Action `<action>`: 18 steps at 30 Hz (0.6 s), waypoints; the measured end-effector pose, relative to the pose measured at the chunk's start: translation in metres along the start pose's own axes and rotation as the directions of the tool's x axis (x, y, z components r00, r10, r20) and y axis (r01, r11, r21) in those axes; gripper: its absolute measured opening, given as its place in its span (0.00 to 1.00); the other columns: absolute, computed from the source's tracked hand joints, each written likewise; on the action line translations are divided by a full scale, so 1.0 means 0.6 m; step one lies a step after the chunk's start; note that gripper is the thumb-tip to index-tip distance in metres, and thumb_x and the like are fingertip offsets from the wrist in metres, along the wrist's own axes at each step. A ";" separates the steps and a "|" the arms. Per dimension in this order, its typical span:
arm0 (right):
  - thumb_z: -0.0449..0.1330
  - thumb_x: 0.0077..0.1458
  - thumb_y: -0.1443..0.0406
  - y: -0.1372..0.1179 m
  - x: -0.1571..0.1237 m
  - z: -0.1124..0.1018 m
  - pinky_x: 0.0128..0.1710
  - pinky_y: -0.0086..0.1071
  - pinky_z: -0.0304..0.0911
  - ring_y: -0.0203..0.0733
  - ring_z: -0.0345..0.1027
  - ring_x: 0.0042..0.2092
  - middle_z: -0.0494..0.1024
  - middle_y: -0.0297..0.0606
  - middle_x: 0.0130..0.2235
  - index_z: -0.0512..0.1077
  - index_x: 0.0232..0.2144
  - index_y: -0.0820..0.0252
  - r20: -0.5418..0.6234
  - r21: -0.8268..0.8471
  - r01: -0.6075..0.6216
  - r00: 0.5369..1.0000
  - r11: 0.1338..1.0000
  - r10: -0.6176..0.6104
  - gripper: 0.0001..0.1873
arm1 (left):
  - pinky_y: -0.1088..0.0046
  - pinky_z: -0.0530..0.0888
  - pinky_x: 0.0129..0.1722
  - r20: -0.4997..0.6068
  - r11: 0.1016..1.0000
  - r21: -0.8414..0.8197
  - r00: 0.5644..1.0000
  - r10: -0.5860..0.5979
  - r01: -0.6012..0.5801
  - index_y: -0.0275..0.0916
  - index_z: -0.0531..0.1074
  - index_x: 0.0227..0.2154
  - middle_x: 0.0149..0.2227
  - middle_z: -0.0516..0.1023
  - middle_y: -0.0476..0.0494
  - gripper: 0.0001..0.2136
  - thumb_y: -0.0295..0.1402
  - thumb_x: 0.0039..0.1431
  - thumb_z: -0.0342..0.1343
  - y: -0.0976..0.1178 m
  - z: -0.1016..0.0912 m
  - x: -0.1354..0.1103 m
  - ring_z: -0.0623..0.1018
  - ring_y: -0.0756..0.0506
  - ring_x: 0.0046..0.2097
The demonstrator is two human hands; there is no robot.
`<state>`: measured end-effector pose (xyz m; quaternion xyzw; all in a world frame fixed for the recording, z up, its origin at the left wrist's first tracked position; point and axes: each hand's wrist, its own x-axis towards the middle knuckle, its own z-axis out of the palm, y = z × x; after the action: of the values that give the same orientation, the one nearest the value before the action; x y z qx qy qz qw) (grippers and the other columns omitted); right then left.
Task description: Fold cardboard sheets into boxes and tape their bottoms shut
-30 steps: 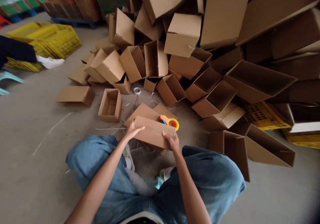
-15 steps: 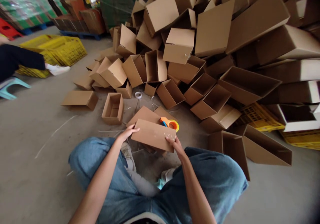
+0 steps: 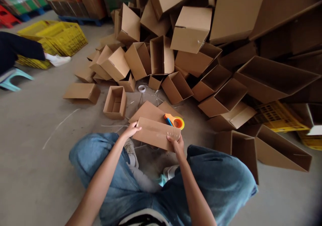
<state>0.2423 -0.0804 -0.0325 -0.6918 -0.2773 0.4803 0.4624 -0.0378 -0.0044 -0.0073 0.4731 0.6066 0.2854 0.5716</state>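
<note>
Between my two hands is a small brown cardboard box, held above the floor in front of my crossed legs. My left hand grips its left end, thumb on the upper face. At the right end my right hand is closed around the edge, thumb on top. Clear tape seems to lie along the face. Just beyond the box, an orange tape dispenser with a yellow roll rests on flat cardboard. The undersides of the box and most of my fingertips are hidden.
A large heap of open cardboard boxes rises ahead and to the right. One open box and a white tape roll sit on the floor. Yellow crates and another person's leg are at left.
The view has shifted down and closer to the heap. The box has tilted slightly in my hands, both of which keep their hold.
</note>
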 end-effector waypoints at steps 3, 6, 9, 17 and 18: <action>0.68 0.36 0.57 -0.005 0.011 0.000 0.45 0.36 0.66 0.48 0.72 0.45 0.79 0.36 0.44 0.70 0.47 0.56 -0.012 -0.027 -0.011 1.000 1.000 0.011 0.33 | 0.62 0.70 0.51 -0.030 1.000 -0.005 0.999 0.019 -0.020 0.37 0.77 0.34 0.39 0.81 0.43 0.15 0.35 0.40 0.63 0.001 0.006 0.010 0.77 0.38 0.47; 0.69 0.33 0.56 -0.004 0.030 -0.006 0.47 0.37 0.66 0.49 0.71 0.47 0.79 0.38 0.45 0.70 0.47 0.57 0.019 -0.001 -0.022 1.000 1.000 0.022 0.35 | 0.60 0.69 0.52 0.007 0.996 -0.094 1.000 0.004 -0.004 0.36 0.77 0.37 0.41 0.81 0.41 0.21 0.41 0.38 0.65 0.009 0.010 0.011 0.76 0.36 0.49; 0.67 0.36 0.50 0.009 0.046 -0.018 0.51 0.38 0.63 0.50 0.69 0.50 0.78 0.38 0.49 0.69 0.49 0.57 0.091 0.074 0.014 0.996 0.997 -0.021 0.37 | 0.59 0.68 0.54 0.065 0.988 -0.155 0.998 -0.015 0.024 0.36 0.77 0.41 0.45 0.80 0.39 0.28 0.47 0.36 0.66 0.016 0.008 0.002 0.74 0.33 0.53; 0.65 0.38 0.46 0.018 0.045 -0.044 0.50 0.37 0.63 0.49 0.71 0.49 0.79 0.36 0.45 0.74 0.47 0.58 0.135 0.150 -0.083 0.989 0.985 0.063 0.35 | 0.55 0.60 0.60 0.099 0.983 -0.185 0.994 0.039 -0.020 0.34 0.77 0.43 0.51 0.77 0.35 0.36 0.56 0.34 0.65 0.007 -0.007 -0.006 0.68 0.32 0.59; 0.65 0.38 0.46 0.012 0.044 -0.044 0.47 0.36 0.65 0.49 0.72 0.47 0.80 0.36 0.43 0.75 0.46 0.58 0.138 0.143 -0.098 0.987 0.985 0.078 0.34 | 0.55 0.60 0.61 0.095 0.982 -0.186 0.995 0.039 -0.020 0.34 0.77 0.43 0.51 0.77 0.35 0.35 0.55 0.33 0.65 0.006 -0.007 -0.003 0.69 0.32 0.59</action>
<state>0.2765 -0.0716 -0.0469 -0.6337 -0.2396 0.5641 0.4720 -0.0409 -0.0037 -0.0024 0.4405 0.5415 0.3251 0.6380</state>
